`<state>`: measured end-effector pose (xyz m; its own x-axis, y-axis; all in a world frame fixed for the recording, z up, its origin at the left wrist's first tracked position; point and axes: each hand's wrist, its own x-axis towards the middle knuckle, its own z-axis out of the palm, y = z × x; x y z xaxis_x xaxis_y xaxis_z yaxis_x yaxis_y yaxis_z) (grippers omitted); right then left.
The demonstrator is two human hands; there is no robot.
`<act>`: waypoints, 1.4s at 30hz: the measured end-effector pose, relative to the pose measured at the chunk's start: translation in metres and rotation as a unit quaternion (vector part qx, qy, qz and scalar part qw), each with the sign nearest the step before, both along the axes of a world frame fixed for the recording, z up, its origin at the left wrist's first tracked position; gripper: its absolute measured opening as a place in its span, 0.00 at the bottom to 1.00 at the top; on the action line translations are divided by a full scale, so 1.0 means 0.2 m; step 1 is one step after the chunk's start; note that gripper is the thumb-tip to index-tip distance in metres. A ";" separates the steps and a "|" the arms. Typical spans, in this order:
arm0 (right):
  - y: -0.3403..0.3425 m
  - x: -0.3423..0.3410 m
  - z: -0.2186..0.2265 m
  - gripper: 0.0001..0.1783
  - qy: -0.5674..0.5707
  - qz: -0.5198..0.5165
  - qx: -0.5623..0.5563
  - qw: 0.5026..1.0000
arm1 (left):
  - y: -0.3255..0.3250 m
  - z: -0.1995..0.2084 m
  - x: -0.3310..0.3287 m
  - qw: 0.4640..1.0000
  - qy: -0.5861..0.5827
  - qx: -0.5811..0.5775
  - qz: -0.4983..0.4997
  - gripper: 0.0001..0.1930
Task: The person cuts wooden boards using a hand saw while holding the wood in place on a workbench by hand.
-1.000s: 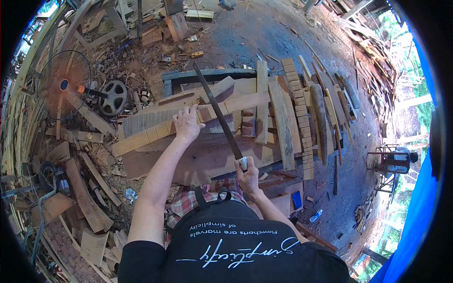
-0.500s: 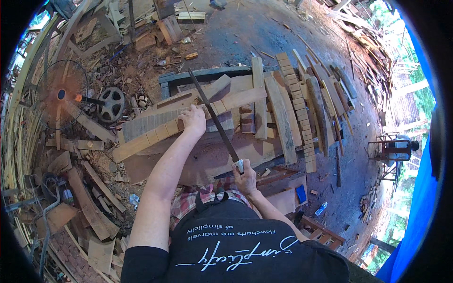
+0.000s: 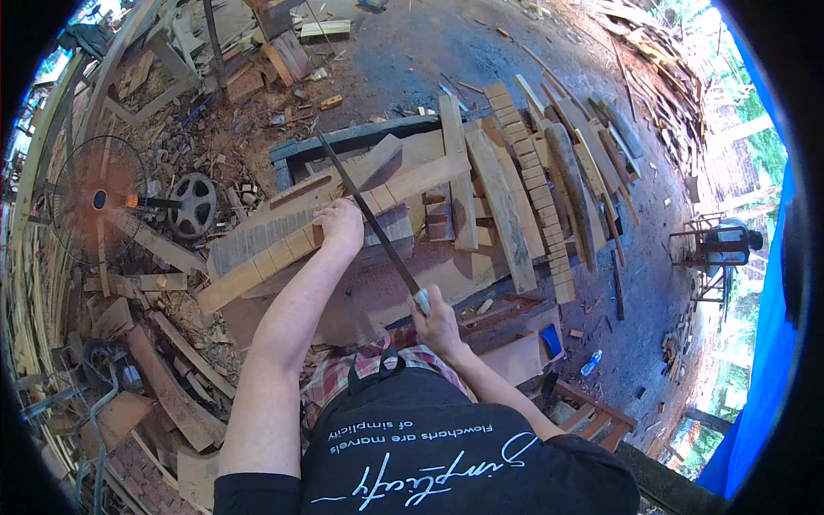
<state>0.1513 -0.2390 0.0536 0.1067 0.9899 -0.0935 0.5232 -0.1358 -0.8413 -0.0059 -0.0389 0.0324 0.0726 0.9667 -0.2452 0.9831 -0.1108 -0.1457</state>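
You are working over a cluttered ground (image 3: pixel 403 64) strewn with wood scraps, at a low bench with a dark frame (image 3: pixel 365 133). Your right hand (image 3: pixel 439 326) is closed around the pale handle of a handsaw (image 3: pixel 390 250), whose blade slants away from you to the upper left. Your left hand (image 3: pixel 341 226) lies on a light wooden board (image 3: pixel 276 256), fingers bent; whether they grip it or only press, I cannot tell. The board runs under that hand, marked by crosswise lines, and the blade crosses it just right of your knuckles. Farther right, a similarly lined strip (image 3: pixel 534 182) lies among several planks. Out to your left stand a fan (image 3: pixel 99 200) and a spoked wheel (image 3: pixel 191 206); well off to your right are a clear bottle (image 3: pixel 590 363) and a chair (image 3: pixel 728 245).
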 end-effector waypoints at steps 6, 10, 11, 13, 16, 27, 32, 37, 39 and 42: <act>0.21 -0.09 -0.01 0.14 -0.015 -0.007 0.023 1.000 | 0.01 0.01 -0.03 0.999 -0.028 -0.008 -0.043 0.16; 0.02 0.02 0.02 0.14 0.002 0.019 0.000 1.000 | -0.03 0.03 -0.05 0.998 -0.004 -0.005 -0.068 0.21; 0.02 0.02 0.03 0.14 0.003 0.023 -0.026 0.999 | -0.02 0.03 -0.05 0.998 -0.001 -0.004 -0.070 0.21; 0.12 -0.04 0.00 0.14 -0.015 0.022 -0.001 1.000 | -0.01 0.01 -0.05 0.998 -0.005 -0.033 -0.061 0.25; 0.29 -0.10 -0.04 0.14 -0.033 0.007 0.038 0.999 | 0.01 -0.02 -0.04 0.998 -0.026 -0.030 -0.048 0.25; 0.07 0.04 -0.01 0.15 -0.024 0.018 0.028 0.999 | 0.02 -0.06 -0.04 0.998 0.016 -0.045 -0.034 0.27; 0.25 -0.05 -0.03 0.15 -0.015 0.004 0.048 0.999 | 0.01 -0.04 -0.03 0.998 -0.007 -0.047 -0.030 0.28; -0.15 0.15 -0.01 0.13 -0.002 0.018 0.005 1.000 | 0.02 -0.01 -0.07 0.998 -0.019 -0.054 -0.021 0.28; -0.16 0.15 0.00 0.13 -0.007 0.008 -0.021 1.000 | 0.02 -0.01 -0.06 0.998 -0.030 -0.051 -0.033 0.27; 0.18 0.01 -0.04 0.13 0.009 -0.002 0.036 0.999 | 0.03 -0.02 -0.04 0.998 -0.022 -0.050 -0.045 0.27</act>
